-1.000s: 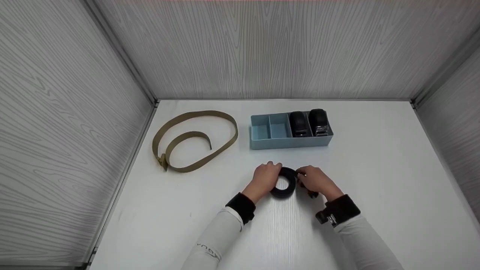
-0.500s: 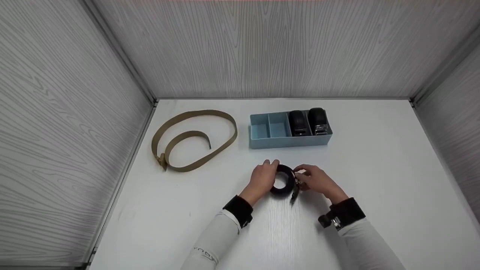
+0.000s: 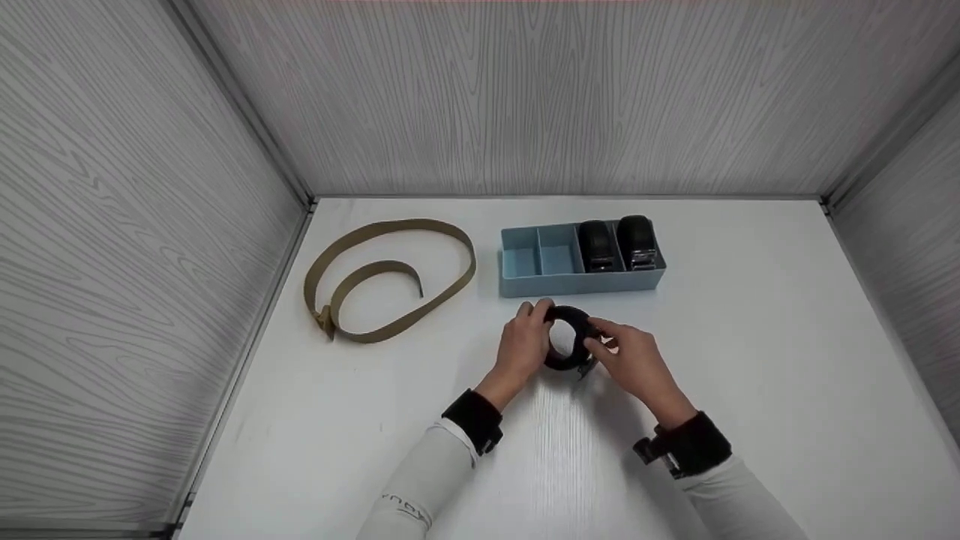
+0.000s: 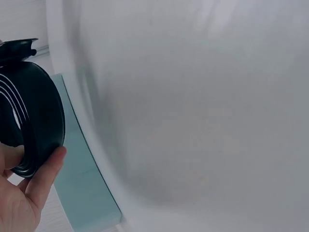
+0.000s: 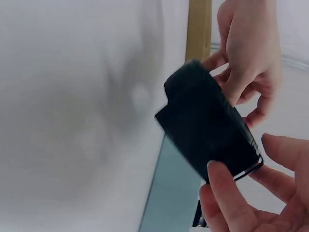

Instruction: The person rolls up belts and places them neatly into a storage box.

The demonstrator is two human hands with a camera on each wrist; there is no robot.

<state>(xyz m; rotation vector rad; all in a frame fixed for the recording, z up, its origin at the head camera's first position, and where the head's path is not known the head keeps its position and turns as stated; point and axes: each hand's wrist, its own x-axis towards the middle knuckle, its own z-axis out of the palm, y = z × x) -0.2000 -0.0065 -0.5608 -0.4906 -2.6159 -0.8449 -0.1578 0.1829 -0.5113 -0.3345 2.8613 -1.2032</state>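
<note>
Closer to the front edge of the long, pale blue plastic box (image 3: 581, 285) than a second ago, a shiny black strap rolled into a ring (image 4: 46, 111) has been moved. One rim is pinched by the left hand (image 3: 521, 346), with its thumb in the hole; the other is gripped by the right hand (image 3: 630, 358). Two round-topped black things (image 3: 598, 246) (image 3: 637, 241) are kept at the box's right end. A flat tan belt (image 3: 405, 325) is laid near the back left corner of the white worktop (image 3: 750, 337). Rolling seems nearly done; next, the ring should be kept tight.
</note>
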